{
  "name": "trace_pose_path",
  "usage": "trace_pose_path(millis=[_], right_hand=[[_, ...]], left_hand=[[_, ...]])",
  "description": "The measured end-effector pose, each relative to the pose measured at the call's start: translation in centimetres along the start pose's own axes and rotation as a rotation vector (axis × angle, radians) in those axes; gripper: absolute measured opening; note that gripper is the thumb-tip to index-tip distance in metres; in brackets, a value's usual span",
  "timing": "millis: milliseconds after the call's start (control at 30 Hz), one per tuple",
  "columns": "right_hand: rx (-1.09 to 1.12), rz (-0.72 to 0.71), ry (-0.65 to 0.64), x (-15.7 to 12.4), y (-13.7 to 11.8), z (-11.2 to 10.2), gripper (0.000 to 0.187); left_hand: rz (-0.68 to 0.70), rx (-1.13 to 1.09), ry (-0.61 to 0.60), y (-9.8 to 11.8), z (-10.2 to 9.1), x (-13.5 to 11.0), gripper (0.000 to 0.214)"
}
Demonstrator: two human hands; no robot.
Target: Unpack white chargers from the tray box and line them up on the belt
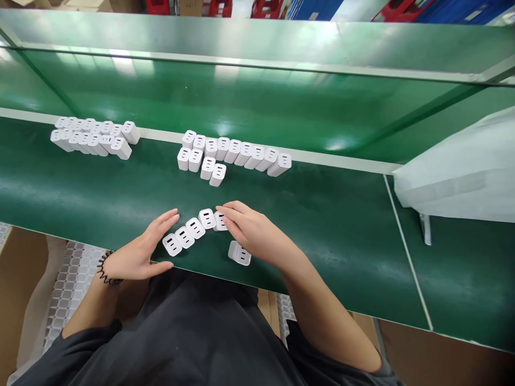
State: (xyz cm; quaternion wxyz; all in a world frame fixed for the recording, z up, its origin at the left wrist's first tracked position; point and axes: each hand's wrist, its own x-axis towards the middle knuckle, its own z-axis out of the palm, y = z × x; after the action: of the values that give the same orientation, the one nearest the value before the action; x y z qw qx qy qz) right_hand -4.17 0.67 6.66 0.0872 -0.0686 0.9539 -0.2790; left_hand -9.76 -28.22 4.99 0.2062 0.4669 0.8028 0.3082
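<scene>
A curved row of white USB charger blocks [195,228] stands near the front of the green bench, port faces up. My left hand [139,254] is open beside the row's left end, thumb and fingers apart, with no charger between them. My right hand [251,230] reaches over the row's right end, fingers stretched out. Its fingertips rest against the last charger block [221,221] and partly cover it. Below that palm, another white charger block [243,255] sits beside a whitish piece [233,250], partly hidden by the hand.
Further back stand two groups of upright white chargers, one in the middle [245,154] and one at the left [90,138]. A low ledge [341,163] runs behind them. White sheeting [462,166] hangs at the right. Red and blue crates [314,9] are beyond the bench.
</scene>
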Motion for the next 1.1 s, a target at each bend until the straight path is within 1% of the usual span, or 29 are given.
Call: trace_pose_path(millis=[67, 133, 200, 267, 333, 367, 467, 533, 633, 700, 767, 833, 900, 1000, 1100], right_hand=[[0.031, -0.019, -0.010, -0.1, 0.0, 0.2, 0.036], [0.037, -0.027, -0.014, -0.1, 0.1, 0.2, 0.036], [0.025, -0.049, -0.027, 0.0, 0.2, 0.1, 0.037], [0.009, -0.094, -0.053, 0.3, 0.3, -0.1, 0.047], [-0.016, -0.140, -0.076, 0.6, 0.3, -0.3, 0.058], [-0.031, -0.155, -0.085, 0.7, 0.3, -0.4, 0.059], [-0.060, -0.175, -0.108, 0.7, 0.1, -0.4, 0.049], [-0.061, -0.181, -0.112, 0.3, -0.2, -0.1, 0.043], [-0.078, -0.175, -0.104, -0.6, -0.6, 0.3, 0.039], [-0.083, -0.186, -0.100, -1.4, -0.7, 0.4, 0.044], [-0.056, -0.225, -0.078, -2.4, -0.4, 0.3, 0.055], [0.007, -0.254, -0.034, -3.7, 0.4, 0.3, 0.070], [0.083, -0.236, -0.006, -4.9, 1.3, 0.6, 0.078], [0.171, -0.151, 0.000, -6.1, 2.6, 1.6, 0.076], [0.257, -0.096, 0.043, -6.3, 3.3, 2.8, 0.070]], left_hand=[[-0.056, 0.039, 0.035, 1.3, 1.1, 0.1, 0.093], [-0.122, 0.156, 0.140, 2.5, 2.5, 0.7, 0.094], [-0.148, 0.306, 0.252, 3.5, 4.0, 1.5, 0.090], [-0.149, 0.429, 0.315, 4.0, 5.0, 2.4, 0.086], [-0.148, 0.515, 0.341, 4.1, 5.6, 3.2, 0.079], [-0.147, 0.546, 0.352, 4.0, 5.7, 3.6, 0.075], [-0.136, 0.600, 0.385, 3.1, 5.4, 4.3, 0.061], [-0.096, 0.600, 0.359, 2.3, 4.7, 4.4, 0.055], [0.011, 0.547, 0.239, 1.4, 3.5, 4.3, 0.054], [0.065, 0.502, 0.161, 1.1, 2.7, 4.2, 0.055], [0.087, 0.485, 0.127, 1.1, 2.1, 4.3, 0.057], [0.082, 0.509, 0.139, 1.3, 2.0, 4.4, 0.060], [0.074, 0.546, 0.173, 1.8, 2.2, 4.7, 0.063], [0.082, 0.569, 0.204, 2.5, 2.9, 5.3, 0.064], [0.103, 0.588, 0.210, 2.7, 3.5, 5.9, 0.057]])
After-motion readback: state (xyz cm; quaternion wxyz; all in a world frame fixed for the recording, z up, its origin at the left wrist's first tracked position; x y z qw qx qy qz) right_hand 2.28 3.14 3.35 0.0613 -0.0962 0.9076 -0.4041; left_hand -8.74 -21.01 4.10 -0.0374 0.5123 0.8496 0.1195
